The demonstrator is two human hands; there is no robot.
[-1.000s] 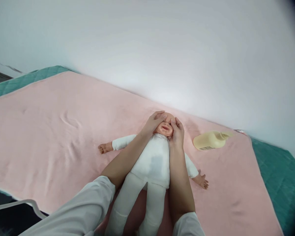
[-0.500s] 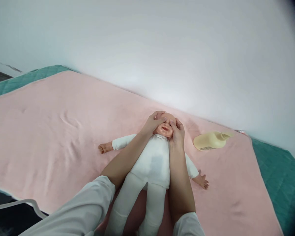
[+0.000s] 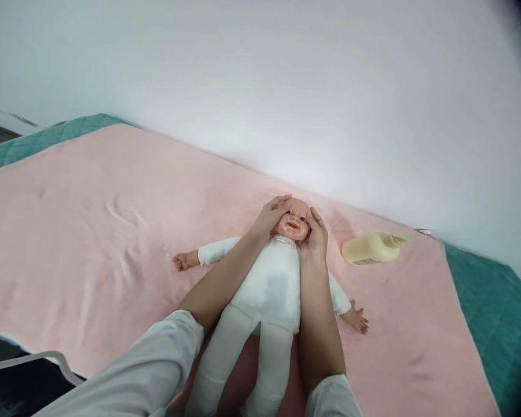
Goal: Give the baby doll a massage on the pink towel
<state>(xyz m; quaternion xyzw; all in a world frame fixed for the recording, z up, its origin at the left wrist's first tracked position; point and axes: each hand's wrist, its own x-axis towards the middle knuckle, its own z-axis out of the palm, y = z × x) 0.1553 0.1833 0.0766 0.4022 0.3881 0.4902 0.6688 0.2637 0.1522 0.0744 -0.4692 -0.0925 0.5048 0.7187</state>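
Note:
A baby doll [image 3: 267,284] in a white cloth suit lies on its back on a pink blanket [image 3: 113,231], arms spread out. My left hand [image 3: 274,215] wraps round the left side of its head, thumb near one eye. On the other side, my right hand [image 3: 316,233] cups the head, its thumb and fingers at the temple. The doll's eyes, nose and mouth show between my hands. A pale yellow pump bottle [image 3: 370,249] lies on its side to the right of my right hand.
Green quilted padding [image 3: 495,307] shows beyond the blanket at the right and far left. A white wall [image 3: 260,87] rises behind the blanket. A pale curved tube [image 3: 35,358] is at the lower left.
Both thumbs have slid outward from the middle of the doll's brow toward its temples, uncovering the eyes. My right hand has shifted slightly right. The doll and bottle have not moved.

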